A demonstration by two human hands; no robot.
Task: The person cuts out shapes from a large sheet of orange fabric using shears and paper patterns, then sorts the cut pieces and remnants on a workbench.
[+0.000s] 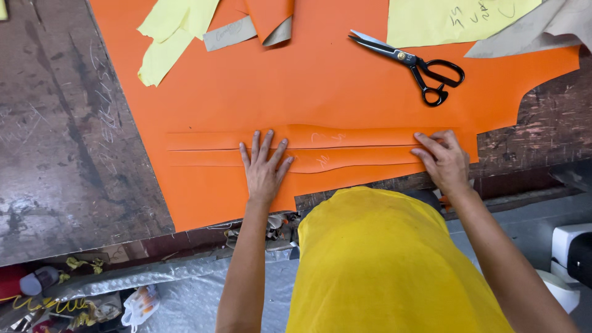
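Both hands are down on the orange sheet [320,80] right now, and the work in hand looks like smoothing and lining up the cut strips before anything else happens to them. The left hand [264,169] lies flat, fingers spread wide, palm pressing the lower strip [364,157] just left of centre frame; it grips nothing, it simply pins. The right hand [445,161] sits at the right end of the strips, fingers curled a little and fingertips bearing down on the strip ends, again pressing rather than clasping.

The strips lie in the lower middle of the frame, near the front edge of the dark scratched surface [68,148]. The upper strip [345,136] and the lower one run side by side, touching, long axis straight across the picture from left to right, their right ends reaching toward the notch in the sheet's edge. Faint chalk squiggles show on both.

Judging from this, the next move calls for an even, flat sweep along that left-right axis, keeping the edges matched so the strips do not skew or buckle under the palms.

Black-handled scissors [412,63] rest apart in the upper right, blades pointing to the upper left. Yellow pieces [169,34] lie in the upper left, a larger yellow sheet [450,18] at top right
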